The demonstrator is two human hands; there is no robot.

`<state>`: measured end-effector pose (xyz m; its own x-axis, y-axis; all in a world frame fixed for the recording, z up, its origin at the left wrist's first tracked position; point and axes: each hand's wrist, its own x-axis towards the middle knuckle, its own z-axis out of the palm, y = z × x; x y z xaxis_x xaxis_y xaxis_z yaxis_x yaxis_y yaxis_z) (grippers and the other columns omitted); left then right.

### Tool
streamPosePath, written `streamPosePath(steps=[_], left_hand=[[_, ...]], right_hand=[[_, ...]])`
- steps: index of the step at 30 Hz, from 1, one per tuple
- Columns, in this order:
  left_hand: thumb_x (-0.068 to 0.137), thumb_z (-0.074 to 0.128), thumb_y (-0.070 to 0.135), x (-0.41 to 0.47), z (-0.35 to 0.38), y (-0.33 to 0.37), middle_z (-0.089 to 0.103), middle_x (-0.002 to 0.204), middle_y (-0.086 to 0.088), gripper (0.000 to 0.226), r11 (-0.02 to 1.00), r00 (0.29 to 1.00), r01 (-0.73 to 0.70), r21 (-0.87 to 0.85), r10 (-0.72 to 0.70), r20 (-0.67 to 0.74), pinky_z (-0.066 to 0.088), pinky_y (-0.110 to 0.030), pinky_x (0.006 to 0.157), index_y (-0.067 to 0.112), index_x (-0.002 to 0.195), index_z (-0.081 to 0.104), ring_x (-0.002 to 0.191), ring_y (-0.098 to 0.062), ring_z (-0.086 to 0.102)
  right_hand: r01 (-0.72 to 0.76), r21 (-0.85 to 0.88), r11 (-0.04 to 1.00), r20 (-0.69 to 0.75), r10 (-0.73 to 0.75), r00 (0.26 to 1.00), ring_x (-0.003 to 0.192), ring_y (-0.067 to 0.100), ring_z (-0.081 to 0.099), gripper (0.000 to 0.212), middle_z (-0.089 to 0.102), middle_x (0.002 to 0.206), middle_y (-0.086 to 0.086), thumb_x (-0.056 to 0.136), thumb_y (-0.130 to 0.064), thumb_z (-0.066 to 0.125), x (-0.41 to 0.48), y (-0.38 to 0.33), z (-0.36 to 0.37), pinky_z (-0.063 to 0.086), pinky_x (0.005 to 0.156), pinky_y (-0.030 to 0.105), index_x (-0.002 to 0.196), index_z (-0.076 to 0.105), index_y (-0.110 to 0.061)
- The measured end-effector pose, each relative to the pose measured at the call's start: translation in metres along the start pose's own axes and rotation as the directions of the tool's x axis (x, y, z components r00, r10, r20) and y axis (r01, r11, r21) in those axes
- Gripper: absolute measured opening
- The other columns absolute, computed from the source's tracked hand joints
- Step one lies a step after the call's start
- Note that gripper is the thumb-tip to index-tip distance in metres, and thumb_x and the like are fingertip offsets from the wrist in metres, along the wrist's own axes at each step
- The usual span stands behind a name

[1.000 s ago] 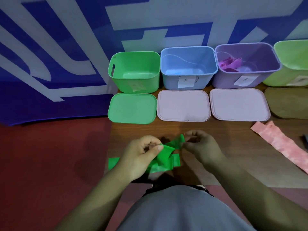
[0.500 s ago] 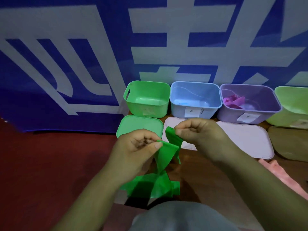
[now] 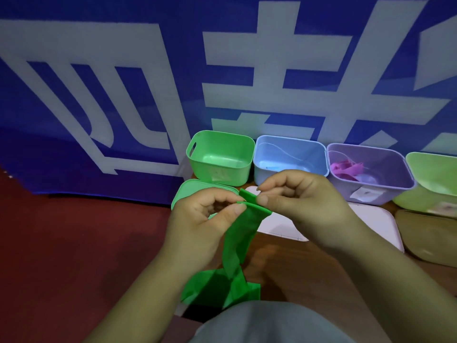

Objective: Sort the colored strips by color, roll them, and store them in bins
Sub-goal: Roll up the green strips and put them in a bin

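Aloft, L hand (image 3: 197, 220), R hand (image 3: 300, 201): pinch grip on green strip (image 3: 241, 240) top edge

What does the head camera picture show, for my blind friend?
A left hand and right hand pinch the top of a green strip that hangs to the table. Behind stand a green bin, blue bin and purple bin.
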<state>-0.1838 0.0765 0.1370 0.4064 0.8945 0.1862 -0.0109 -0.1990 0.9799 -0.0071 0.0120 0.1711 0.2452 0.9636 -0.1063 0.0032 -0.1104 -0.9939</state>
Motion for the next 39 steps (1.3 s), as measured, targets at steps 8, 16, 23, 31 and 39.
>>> streamPosePath(steps=[8,16,23,31,39], left_hand=[[0.077,0.079,-0.002,-0.004,0.006,0.005,0.073,0.078,0.001,0.03,0.998,0.996,0.021,-0.056,-0.025,-0.085,0.054,-0.021,0.073,0.027,0.081,0.073,0.075,-0.011,0.068],[0.083,0.073,-0.005,-0.007,0.001,0.004,0.068,0.076,0.009,0.047,1.0,0.999,0.013,0.003,-0.012,-0.048,0.053,-0.019,0.076,0.04,0.098,0.075,0.074,-0.005,0.063],[0.084,0.073,-0.002,-0.008,-0.001,0.0,0.075,0.084,0.006,0.036,1.0,1.0,-0.009,0.028,0.009,-0.014,0.054,-0.021,0.077,0.033,0.09,0.079,0.08,-0.01,0.069],[0.08,0.071,0.012,-0.009,-0.016,-0.02,0.071,0.09,0.003,0.014,0.995,0.999,-0.046,0.084,0.044,0.031,0.051,-0.021,0.078,0.025,0.086,0.073,0.088,-0.014,0.068],[0.079,0.071,0.017,-0.026,-0.051,-0.054,0.073,0.079,0.002,0.006,0.98,0.992,0.128,0.154,-0.125,-0.025,0.049,-0.015,0.069,0.023,0.08,0.073,0.072,-0.004,0.064]], right_hand=[[-0.01,0.07,0.998,0.038,0.008,0.999,0.071,0.014,0.064,0.013,0.073,0.075,0.006,0.077,0.0,0.074,-0.004,-0.001,0.002,0.052,0.07,0.018,0.085,0.071,-0.01],[-0.016,0.081,0.997,0.049,0.012,0.999,0.067,0.011,0.065,0.013,0.072,0.072,0.004,0.078,0.0,0.073,-0.007,0.001,0.005,0.052,0.069,0.018,0.085,0.072,-0.011],[-0.018,0.063,0.998,0.074,0.014,0.997,0.067,0.009,0.066,0.013,0.073,0.072,0.003,0.08,0.002,0.071,-0.009,0.004,0.005,0.052,0.067,0.017,0.087,0.071,-0.009],[-0.075,0.14,0.987,0.091,0.062,0.994,0.07,0.017,0.062,0.016,0.071,0.08,0.012,0.077,-0.015,0.073,-0.005,0.021,0.007,0.053,0.073,0.026,0.088,0.07,-0.004],[-0.253,-0.53,0.809,0.003,0.3,0.954,0.065,0.007,0.065,0.004,0.073,0.074,-0.005,0.083,-0.018,0.075,0.004,0.159,-0.003,0.052,0.065,0.029,0.08,0.073,-0.019]])
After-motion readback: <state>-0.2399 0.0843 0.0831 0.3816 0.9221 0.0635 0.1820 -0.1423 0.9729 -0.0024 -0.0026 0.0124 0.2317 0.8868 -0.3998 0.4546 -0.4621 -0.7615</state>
